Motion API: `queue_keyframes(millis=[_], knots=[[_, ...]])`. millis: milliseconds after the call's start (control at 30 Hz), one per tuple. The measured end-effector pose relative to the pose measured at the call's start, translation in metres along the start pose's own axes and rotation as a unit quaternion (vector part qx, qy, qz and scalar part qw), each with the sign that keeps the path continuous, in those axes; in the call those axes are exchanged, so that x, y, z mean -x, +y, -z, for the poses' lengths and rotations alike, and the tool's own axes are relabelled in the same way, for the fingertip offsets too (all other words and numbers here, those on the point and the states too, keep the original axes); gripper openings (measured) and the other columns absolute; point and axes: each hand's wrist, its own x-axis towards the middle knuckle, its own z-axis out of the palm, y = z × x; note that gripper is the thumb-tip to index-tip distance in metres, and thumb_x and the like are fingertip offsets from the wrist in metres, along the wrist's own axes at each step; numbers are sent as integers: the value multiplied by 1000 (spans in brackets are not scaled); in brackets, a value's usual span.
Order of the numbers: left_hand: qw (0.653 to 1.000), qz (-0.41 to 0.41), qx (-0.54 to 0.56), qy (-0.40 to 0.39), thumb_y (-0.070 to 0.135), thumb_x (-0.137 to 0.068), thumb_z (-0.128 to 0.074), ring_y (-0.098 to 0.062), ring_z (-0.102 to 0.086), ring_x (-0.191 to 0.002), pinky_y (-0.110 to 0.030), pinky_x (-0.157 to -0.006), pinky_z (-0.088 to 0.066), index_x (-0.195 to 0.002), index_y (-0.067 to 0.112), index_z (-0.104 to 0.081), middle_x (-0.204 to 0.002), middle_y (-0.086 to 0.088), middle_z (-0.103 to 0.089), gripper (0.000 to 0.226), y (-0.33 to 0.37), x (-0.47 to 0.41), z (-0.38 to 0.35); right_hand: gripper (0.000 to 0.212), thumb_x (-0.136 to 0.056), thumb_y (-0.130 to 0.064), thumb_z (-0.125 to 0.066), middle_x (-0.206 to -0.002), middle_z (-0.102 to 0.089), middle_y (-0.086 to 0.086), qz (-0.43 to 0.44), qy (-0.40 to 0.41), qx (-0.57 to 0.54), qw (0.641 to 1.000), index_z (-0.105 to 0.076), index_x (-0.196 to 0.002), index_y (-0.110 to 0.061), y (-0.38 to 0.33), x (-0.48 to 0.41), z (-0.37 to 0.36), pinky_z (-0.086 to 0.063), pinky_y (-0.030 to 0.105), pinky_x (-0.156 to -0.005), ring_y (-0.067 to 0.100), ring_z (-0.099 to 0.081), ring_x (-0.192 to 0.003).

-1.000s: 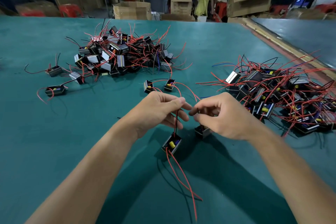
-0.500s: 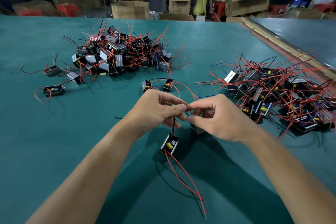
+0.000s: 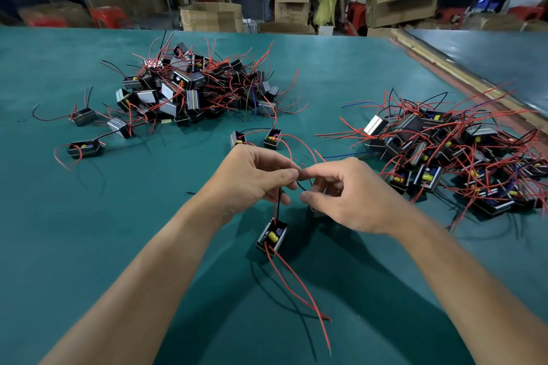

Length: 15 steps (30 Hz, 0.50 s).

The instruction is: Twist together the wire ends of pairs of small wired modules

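The left hand [image 3: 255, 178] pinches the thin black wire [image 3: 279, 201] of a small black box-shaped module with a yellow part inside [image 3: 272, 235], which hangs below it over the green table [image 3: 89, 231], two red wires trailing toward the person. The right hand [image 3: 350, 195] has curled fingers, its forefinger tip meeting the left fingertips at the wire ends; whether it grips cannot be told. Piles of wired modules lie at far left [image 3: 192, 89] and right [image 3: 444, 151].

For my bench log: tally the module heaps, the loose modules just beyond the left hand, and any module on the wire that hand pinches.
Module heaps: 2
Loose modules beyond the left hand: 2
Module on the black wire it pinches: 1
Total: 5
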Motion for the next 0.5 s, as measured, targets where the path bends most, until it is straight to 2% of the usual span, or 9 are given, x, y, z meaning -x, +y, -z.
queue_keyframes(millis=[133,267,500], knots=[[1000,-4,-3,-1,1,-90,-66,-16,-65,-50,-22,-55,-57,-85,8,-72,-66,-2,-72,11,0,0,-1,4,-89,-29,-71,-63,-68,-3,-4,-13,21,1000,-73,-86,-28,1,-2,-1,-45,23,-55,13,-57,-54],[1000,-22,-10,19,0,-87,-69,-19,-64,-50,-23,-53,-54,-85,7,-70,-67,-6,-71,8,-2,-1,-3,22,-91,-26,-68,-55,-62,-7,-10,7,30,999,-65,-69,-29,1,-2,-3,-38,15,-50,3,-48,-46],[998,-46,-29,44,2,-86,-72,-20,-64,-49,-29,-57,-53,-84,14,-71,-67,-4,-70,12,-4,-3,-5,23,-91,-25,-66,-52,-60,-11,-26,12,29,999,-65,-68,-25,-1,-2,-4,-38,14,-49,2,-47,-45]])
